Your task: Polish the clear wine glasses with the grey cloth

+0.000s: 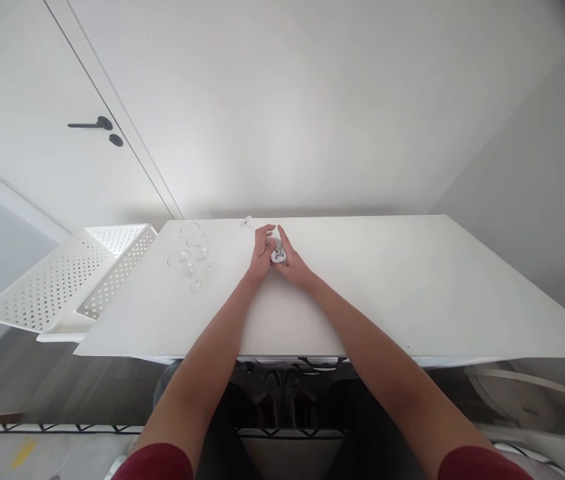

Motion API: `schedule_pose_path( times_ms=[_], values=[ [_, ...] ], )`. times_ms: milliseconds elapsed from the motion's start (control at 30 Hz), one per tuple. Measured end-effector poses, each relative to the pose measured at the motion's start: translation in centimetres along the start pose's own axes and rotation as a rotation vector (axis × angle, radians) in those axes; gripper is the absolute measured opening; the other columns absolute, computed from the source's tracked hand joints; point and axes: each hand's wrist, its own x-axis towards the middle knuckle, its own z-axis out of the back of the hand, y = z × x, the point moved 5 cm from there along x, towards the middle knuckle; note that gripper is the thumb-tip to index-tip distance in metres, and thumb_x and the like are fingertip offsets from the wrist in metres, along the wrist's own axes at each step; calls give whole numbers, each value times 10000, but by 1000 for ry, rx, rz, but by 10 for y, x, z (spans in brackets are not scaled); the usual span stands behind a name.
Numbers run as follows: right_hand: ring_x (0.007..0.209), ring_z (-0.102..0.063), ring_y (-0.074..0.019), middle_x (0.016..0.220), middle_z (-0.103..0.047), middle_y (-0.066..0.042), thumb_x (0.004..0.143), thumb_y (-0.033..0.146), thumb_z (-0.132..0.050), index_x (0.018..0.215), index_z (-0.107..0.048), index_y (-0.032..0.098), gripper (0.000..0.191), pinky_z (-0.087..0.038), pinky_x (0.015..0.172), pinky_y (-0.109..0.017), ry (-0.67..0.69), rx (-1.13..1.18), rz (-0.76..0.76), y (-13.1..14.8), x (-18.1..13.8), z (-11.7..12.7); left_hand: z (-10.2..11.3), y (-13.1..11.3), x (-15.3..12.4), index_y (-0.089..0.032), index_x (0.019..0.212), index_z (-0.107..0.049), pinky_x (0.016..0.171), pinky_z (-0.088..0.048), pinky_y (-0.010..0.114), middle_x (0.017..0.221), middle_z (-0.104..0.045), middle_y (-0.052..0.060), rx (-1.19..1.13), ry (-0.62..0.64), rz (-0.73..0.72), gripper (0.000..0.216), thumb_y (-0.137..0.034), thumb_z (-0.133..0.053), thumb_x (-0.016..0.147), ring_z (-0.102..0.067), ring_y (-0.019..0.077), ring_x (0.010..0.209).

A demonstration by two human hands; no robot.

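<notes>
Both my hands meet near the far middle of the white table. My left hand curls its fingers around a clear stemmed glass that lies on its side, its foot pointing away to the far left. My right hand presses a small white cloth or wipe with dark marks against the glass bowl. Left of my hands stand several clear wine glasses in a close group.
A white perforated basket or rack sits off the table's left edge. A white door with a dark handle is at the back left. A plain wall runs behind the table. Below the near edge are dark shelves and a round white object.
</notes>
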Motion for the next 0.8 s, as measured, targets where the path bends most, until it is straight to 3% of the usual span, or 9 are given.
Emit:
schedule_pose_path(
  times_ms=[100,233,333,433,500,567,700,800],
  values=[
    [750,-599,-209,870,-692,-1,850,363,-702,1672,-272,276,932,-515,817,-394,-58,-39,-6,2,1,4,-6,-5,-2,-320,1321,-654,1220,-367,456,1453,-543,75,-31,67,-13,384,-475,-611,972,-470,301,1401],
    [920,-643,-235,1083,-718,-43,800,442,-782,1539,-505,295,804,-522,898,-399,-260,72,38,2,5,23,-18,-16,-5,-310,1336,-647,1220,-372,485,1564,-479,78,-41,179,-76,402,-466,-621,967,-389,305,1503],
    [987,-662,-219,1143,-703,-45,788,521,-783,1425,-569,304,705,-541,872,-368,-479,274,-43,-15,6,42,-22,-19,-7,-308,1306,-661,1170,-423,471,1629,-422,78,-59,191,-62,406,-435,-701,922,-426,306,1495],
    [963,-680,-193,1126,-699,-37,801,539,-763,1370,-545,319,647,-558,792,-337,-625,484,-124,-35,7,57,-16,-12,-7,-267,1171,-700,1148,-432,460,1418,-602,113,11,91,-41,318,-408,-745,890,-551,288,1368],
    [940,-686,-195,1116,-700,-39,802,526,-761,1303,-559,317,579,-570,749,-342,-607,615,-181,-42,10,58,-7,-2,-5,-246,1088,-674,1100,-466,455,1227,-661,105,50,-44,13,298,-418,-771,865,-619,271,1237],
    [921,-687,-209,1101,-702,-47,811,508,-757,1253,-585,303,517,-579,721,-359,-481,718,-242,-43,14,51,-1,9,-2,-246,1118,-627,1057,-498,447,1213,-647,100,-11,-129,86,402,-438,-818,821,-634,266,1203],
    [1016,-690,-251,1198,-710,-77,863,511,-707,1284,-614,288,486,-597,762,-402,-205,750,-246,-26,16,34,-8,10,5,-261,1269,-617,1108,-478,463,1457,-577,132,-275,55,109,520,-512,-792,848,-554,301,1384],
    [1143,-672,-269,1331,-689,-68,879,476,-673,1409,-561,317,564,-595,875,-441,-118,671,-194,-12,12,29,-10,8,7,-252,1274,-657,1097,-491,471,1413,-631,134,-317,90,100,493,-552,-733,891,-595,294,1333]
  ],
)
